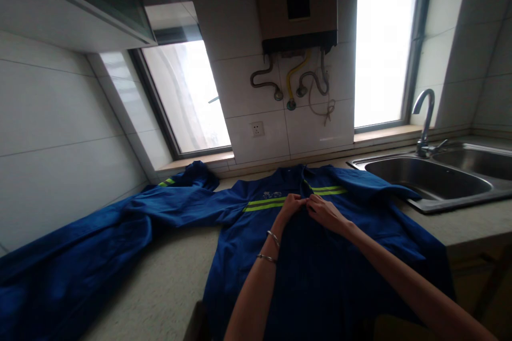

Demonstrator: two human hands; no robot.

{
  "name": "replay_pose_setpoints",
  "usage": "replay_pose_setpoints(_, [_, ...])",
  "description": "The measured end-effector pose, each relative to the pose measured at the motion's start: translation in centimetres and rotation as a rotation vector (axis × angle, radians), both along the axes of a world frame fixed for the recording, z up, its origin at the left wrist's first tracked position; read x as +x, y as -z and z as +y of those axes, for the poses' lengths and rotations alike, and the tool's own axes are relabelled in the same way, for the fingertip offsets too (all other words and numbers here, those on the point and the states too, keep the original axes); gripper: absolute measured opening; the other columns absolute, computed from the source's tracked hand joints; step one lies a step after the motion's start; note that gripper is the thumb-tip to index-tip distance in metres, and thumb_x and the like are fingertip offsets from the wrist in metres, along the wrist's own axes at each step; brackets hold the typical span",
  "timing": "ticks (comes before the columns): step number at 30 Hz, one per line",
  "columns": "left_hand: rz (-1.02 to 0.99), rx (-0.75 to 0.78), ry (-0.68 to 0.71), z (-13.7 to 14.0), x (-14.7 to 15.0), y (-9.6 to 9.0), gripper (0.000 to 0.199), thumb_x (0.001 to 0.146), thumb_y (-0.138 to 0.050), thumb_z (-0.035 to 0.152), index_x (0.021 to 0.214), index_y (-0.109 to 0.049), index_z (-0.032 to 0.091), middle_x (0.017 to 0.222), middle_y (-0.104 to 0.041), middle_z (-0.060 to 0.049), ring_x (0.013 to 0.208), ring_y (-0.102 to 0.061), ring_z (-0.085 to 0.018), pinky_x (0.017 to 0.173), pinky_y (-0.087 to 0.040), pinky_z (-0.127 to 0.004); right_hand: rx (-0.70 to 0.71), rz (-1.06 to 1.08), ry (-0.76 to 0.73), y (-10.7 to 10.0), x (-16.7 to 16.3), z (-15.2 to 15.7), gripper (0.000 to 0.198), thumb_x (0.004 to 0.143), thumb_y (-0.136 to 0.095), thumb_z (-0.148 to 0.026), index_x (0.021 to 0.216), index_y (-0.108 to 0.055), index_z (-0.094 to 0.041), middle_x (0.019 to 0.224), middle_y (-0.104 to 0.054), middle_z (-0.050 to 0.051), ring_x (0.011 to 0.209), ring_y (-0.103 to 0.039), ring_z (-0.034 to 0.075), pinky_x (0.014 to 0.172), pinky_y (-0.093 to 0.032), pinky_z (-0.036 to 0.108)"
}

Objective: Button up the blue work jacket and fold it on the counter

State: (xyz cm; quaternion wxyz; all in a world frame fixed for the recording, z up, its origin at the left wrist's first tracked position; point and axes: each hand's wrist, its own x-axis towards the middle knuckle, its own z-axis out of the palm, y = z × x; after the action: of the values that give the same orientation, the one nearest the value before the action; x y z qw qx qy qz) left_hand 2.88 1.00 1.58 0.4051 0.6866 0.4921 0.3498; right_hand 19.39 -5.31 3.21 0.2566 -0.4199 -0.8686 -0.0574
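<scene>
A blue work jacket (248, 256) with yellow-green stripes across the chest lies spread on the countertop, its collar toward the wall. Both of my hands meet at the jacket's front opening, level with the stripes. The fingers of my left hand (293, 205) are pinched on the left side of the front edge. Close beside it, my right hand (323, 212) pinches the other side of the opening, fingertips nearly touching the left ones. Whatever small part of the front lies between the fingertips is hidden. Two bangles circle my left wrist.
More blue clothing (80, 245) lies along the left side of the countertop (160, 272). At the right is a double steel sink (424, 178) with a faucet (426, 122); a jacket sleeve reaches its rim. A water heater (298, 2) with hoses hangs on the wall between two windows.
</scene>
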Motion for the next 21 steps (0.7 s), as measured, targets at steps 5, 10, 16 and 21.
replay_pose_setpoints(5, [-0.029,0.06,-0.022,0.0,0.3,0.1,0.04,0.067,-0.064,0.05,0.058,-0.055,0.012,0.048,-0.038,0.007,0.047,-0.031,-0.006,0.046,-0.018,-0.02,-0.108,0.152,0.012,0.5,0.1,0.7,0.016,0.09,-0.043,-0.025,0.087,-0.057,-0.02,0.093,-0.055,0.003,0.087,-0.053,0.014,0.07,-0.039,0.023])
replay_pose_setpoints(10, [-0.108,0.132,-0.033,0.1,0.6,0.1,0.046,0.066,-0.063,0.056,0.054,-0.053,0.013,0.046,-0.035,0.007,0.047,-0.029,-0.005,0.046,-0.015,-0.021,-0.141,0.39,0.186,1.4,0.0,1.9,0.015,0.08,-0.056,-0.029,0.089,-0.05,-0.02,0.089,-0.055,0.002,0.075,-0.052,0.014,0.064,-0.039,0.024])
replay_pose_setpoints(16, [-0.135,0.143,-0.078,-0.4,1.2,-0.1,0.047,0.064,-0.064,0.057,0.053,-0.052,0.013,0.047,-0.037,0.006,0.046,-0.028,-0.005,0.046,-0.015,-0.021,-0.414,0.674,0.162,1.3,1.7,2.0,0.047,0.07,-0.063,-0.032,0.112,-0.044,-0.02,0.081,-0.052,-0.001,0.06,-0.054,0.013,0.051,-0.046,0.025])
replay_pose_setpoints(21, [-0.117,0.121,-0.088,-2.0,1.6,-0.8,0.049,0.065,-0.062,0.06,0.056,-0.052,0.013,0.048,-0.04,0.005,0.046,-0.032,-0.006,0.044,-0.02,-0.021,-0.734,0.848,0.03,1.0,2.5,1.4,0.063,0.067,-0.063,-0.022,0.124,-0.037,-0.024,0.072,-0.05,-0.007,0.043,-0.052,0.009,0.038,-0.046,0.022])
